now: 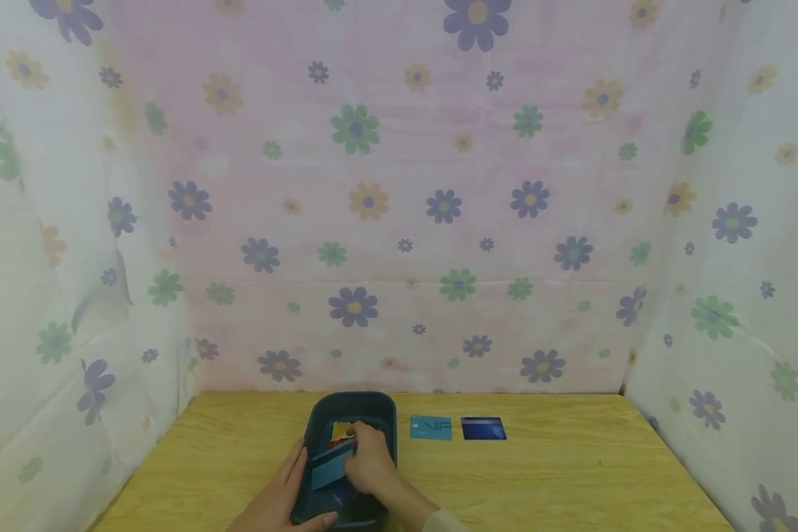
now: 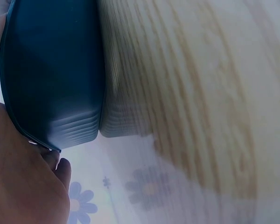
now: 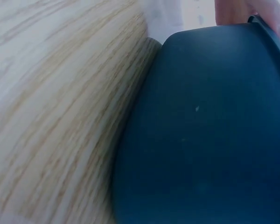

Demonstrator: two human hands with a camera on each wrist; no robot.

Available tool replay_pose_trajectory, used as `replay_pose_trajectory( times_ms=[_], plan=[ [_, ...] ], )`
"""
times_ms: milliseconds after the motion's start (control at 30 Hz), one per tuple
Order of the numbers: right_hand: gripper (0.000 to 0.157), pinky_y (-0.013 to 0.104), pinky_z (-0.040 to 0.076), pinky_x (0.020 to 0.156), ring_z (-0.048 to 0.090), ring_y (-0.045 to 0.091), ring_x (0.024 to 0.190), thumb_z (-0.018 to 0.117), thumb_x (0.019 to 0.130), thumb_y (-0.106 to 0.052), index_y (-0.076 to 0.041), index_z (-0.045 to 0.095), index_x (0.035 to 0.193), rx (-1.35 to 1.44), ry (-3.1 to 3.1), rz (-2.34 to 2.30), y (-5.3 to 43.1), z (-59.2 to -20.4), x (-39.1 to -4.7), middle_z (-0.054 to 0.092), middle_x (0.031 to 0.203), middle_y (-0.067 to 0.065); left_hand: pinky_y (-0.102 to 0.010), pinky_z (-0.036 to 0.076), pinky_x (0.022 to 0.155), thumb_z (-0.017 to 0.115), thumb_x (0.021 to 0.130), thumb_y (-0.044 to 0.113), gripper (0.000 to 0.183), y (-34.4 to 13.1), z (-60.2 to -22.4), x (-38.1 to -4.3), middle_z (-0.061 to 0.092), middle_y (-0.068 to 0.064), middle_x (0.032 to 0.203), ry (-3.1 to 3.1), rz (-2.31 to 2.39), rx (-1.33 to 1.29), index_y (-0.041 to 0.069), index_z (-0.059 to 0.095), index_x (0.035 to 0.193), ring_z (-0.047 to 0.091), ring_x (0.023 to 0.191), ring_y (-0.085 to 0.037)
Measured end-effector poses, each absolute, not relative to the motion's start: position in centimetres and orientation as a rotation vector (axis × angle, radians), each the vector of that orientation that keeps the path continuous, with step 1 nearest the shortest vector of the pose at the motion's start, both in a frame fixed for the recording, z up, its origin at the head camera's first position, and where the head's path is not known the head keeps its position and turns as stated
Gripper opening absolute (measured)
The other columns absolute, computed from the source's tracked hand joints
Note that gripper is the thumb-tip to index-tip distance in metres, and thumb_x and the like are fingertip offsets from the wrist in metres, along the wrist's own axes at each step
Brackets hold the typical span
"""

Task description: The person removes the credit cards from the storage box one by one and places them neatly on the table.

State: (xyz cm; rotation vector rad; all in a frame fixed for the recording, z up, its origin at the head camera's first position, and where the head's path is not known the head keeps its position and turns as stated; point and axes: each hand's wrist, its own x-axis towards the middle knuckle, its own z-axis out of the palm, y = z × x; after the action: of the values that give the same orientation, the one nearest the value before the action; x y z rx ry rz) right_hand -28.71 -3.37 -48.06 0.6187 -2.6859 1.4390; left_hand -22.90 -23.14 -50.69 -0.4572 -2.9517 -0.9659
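A deep dark teal plastic tray (image 1: 392, 417) stands on the table in the head view. My left hand (image 1: 281, 491) holds its left side, the fingers along the outer wall and the thumb at the near rim. Over the tray's inside, my right hand (image 1: 371, 459) pinches a light blue card (image 1: 331, 470) with a dark stripe, tilted up. Beyond that card, a yellow card (image 1: 341, 430) and something red lie partly hidden in the tray. Only the tray's outer wall (image 2: 56, 70) and part of my left hand (image 2: 28, 177) show in the left wrist view.
Right of the tray, a light blue VIP card (image 1: 431, 428) and a dark blue card (image 1: 483, 428) lie side by side on the wooden table (image 1: 572, 473). Flowered cloth (image 1: 399, 222) hangs behind the table and on both sides.
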Motion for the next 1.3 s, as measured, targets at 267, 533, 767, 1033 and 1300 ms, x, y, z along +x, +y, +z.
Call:
replay_pose_trajectory(
  times_ms=[267,533,767,1033,1300],
  plan=[
    [0.031,0.034,0.058,0.071,0.063,0.017,0.083,0.064,0.082,0.013,0.002,0.069,0.111,0.628,-2.641,1.539,-3.2,-47.5,-28.7,0.067,0.097,0.011,-0.065,0.046,0.101,0.074,0.086,0.059,0.115,-23.2,-50.9,-22.9,0.012,-0.031,0.166,-2.929,-0.941,-0.476,-0.014,0.02,0.157,0.037,0.141,-0.054],
    [0.034,0.032,0.059,0.071,0.066,0.016,0.082,0.063,0.082,0.013,-0.001,0.07,0.112,0.617,-2.632,1.611,-2.6,-47.1,-28.5,0.067,0.098,0.009,-0.065,0.047,0.1,0.074,0.085,0.061,0.116,-23.1,-51.1,-22.9,0.013,-0.032,0.165,-2.911,-0.911,-0.482,-0.015,0.021,0.156,0.039,0.14,-0.055],
    [0.033,0.031,0.058,0.072,0.065,0.016,0.084,0.066,0.082,0.012,0.0,0.07,0.113,0.674,-2.574,1.664,-1.4,-46.6,-28.3,0.067,0.099,0.009,-0.064,0.048,0.1,0.074,0.085,0.062,0.117,-23.0,-51.1,-22.9,0.013,-0.032,0.165,-2.915,-0.887,-0.482,-0.014,0.02,0.156,0.039,0.14,-0.053],
    [0.033,0.028,0.059,0.066,0.065,0.016,0.083,0.063,0.084,0.014,0.004,0.068,0.115,0.686,-2.539,1.775,0.2,-46.0,-28.4,0.065,0.101,0.011,-0.063,0.049,0.099,0.073,0.084,0.064,0.119,-23.0,-50.9,-22.8,0.013,-0.03,0.166,-2.944,-0.88,-0.448,-0.013,0.02,0.157,0.04,0.14,-0.052],
    [0.032,0.04,0.062,0.063,0.065,0.018,0.076,0.061,0.087,0.016,0.006,0.064,0.117,0.667,-2.513,1.912,1.2,-45.9,-28.2,0.062,0.103,0.016,-0.065,0.046,0.102,0.072,0.086,0.064,0.117,-23.0,-50.9,-22.9,0.011,-0.029,0.167,-2.964,-0.914,-0.447,-0.013,0.02,0.157,0.036,0.143,-0.051]
  ],
)
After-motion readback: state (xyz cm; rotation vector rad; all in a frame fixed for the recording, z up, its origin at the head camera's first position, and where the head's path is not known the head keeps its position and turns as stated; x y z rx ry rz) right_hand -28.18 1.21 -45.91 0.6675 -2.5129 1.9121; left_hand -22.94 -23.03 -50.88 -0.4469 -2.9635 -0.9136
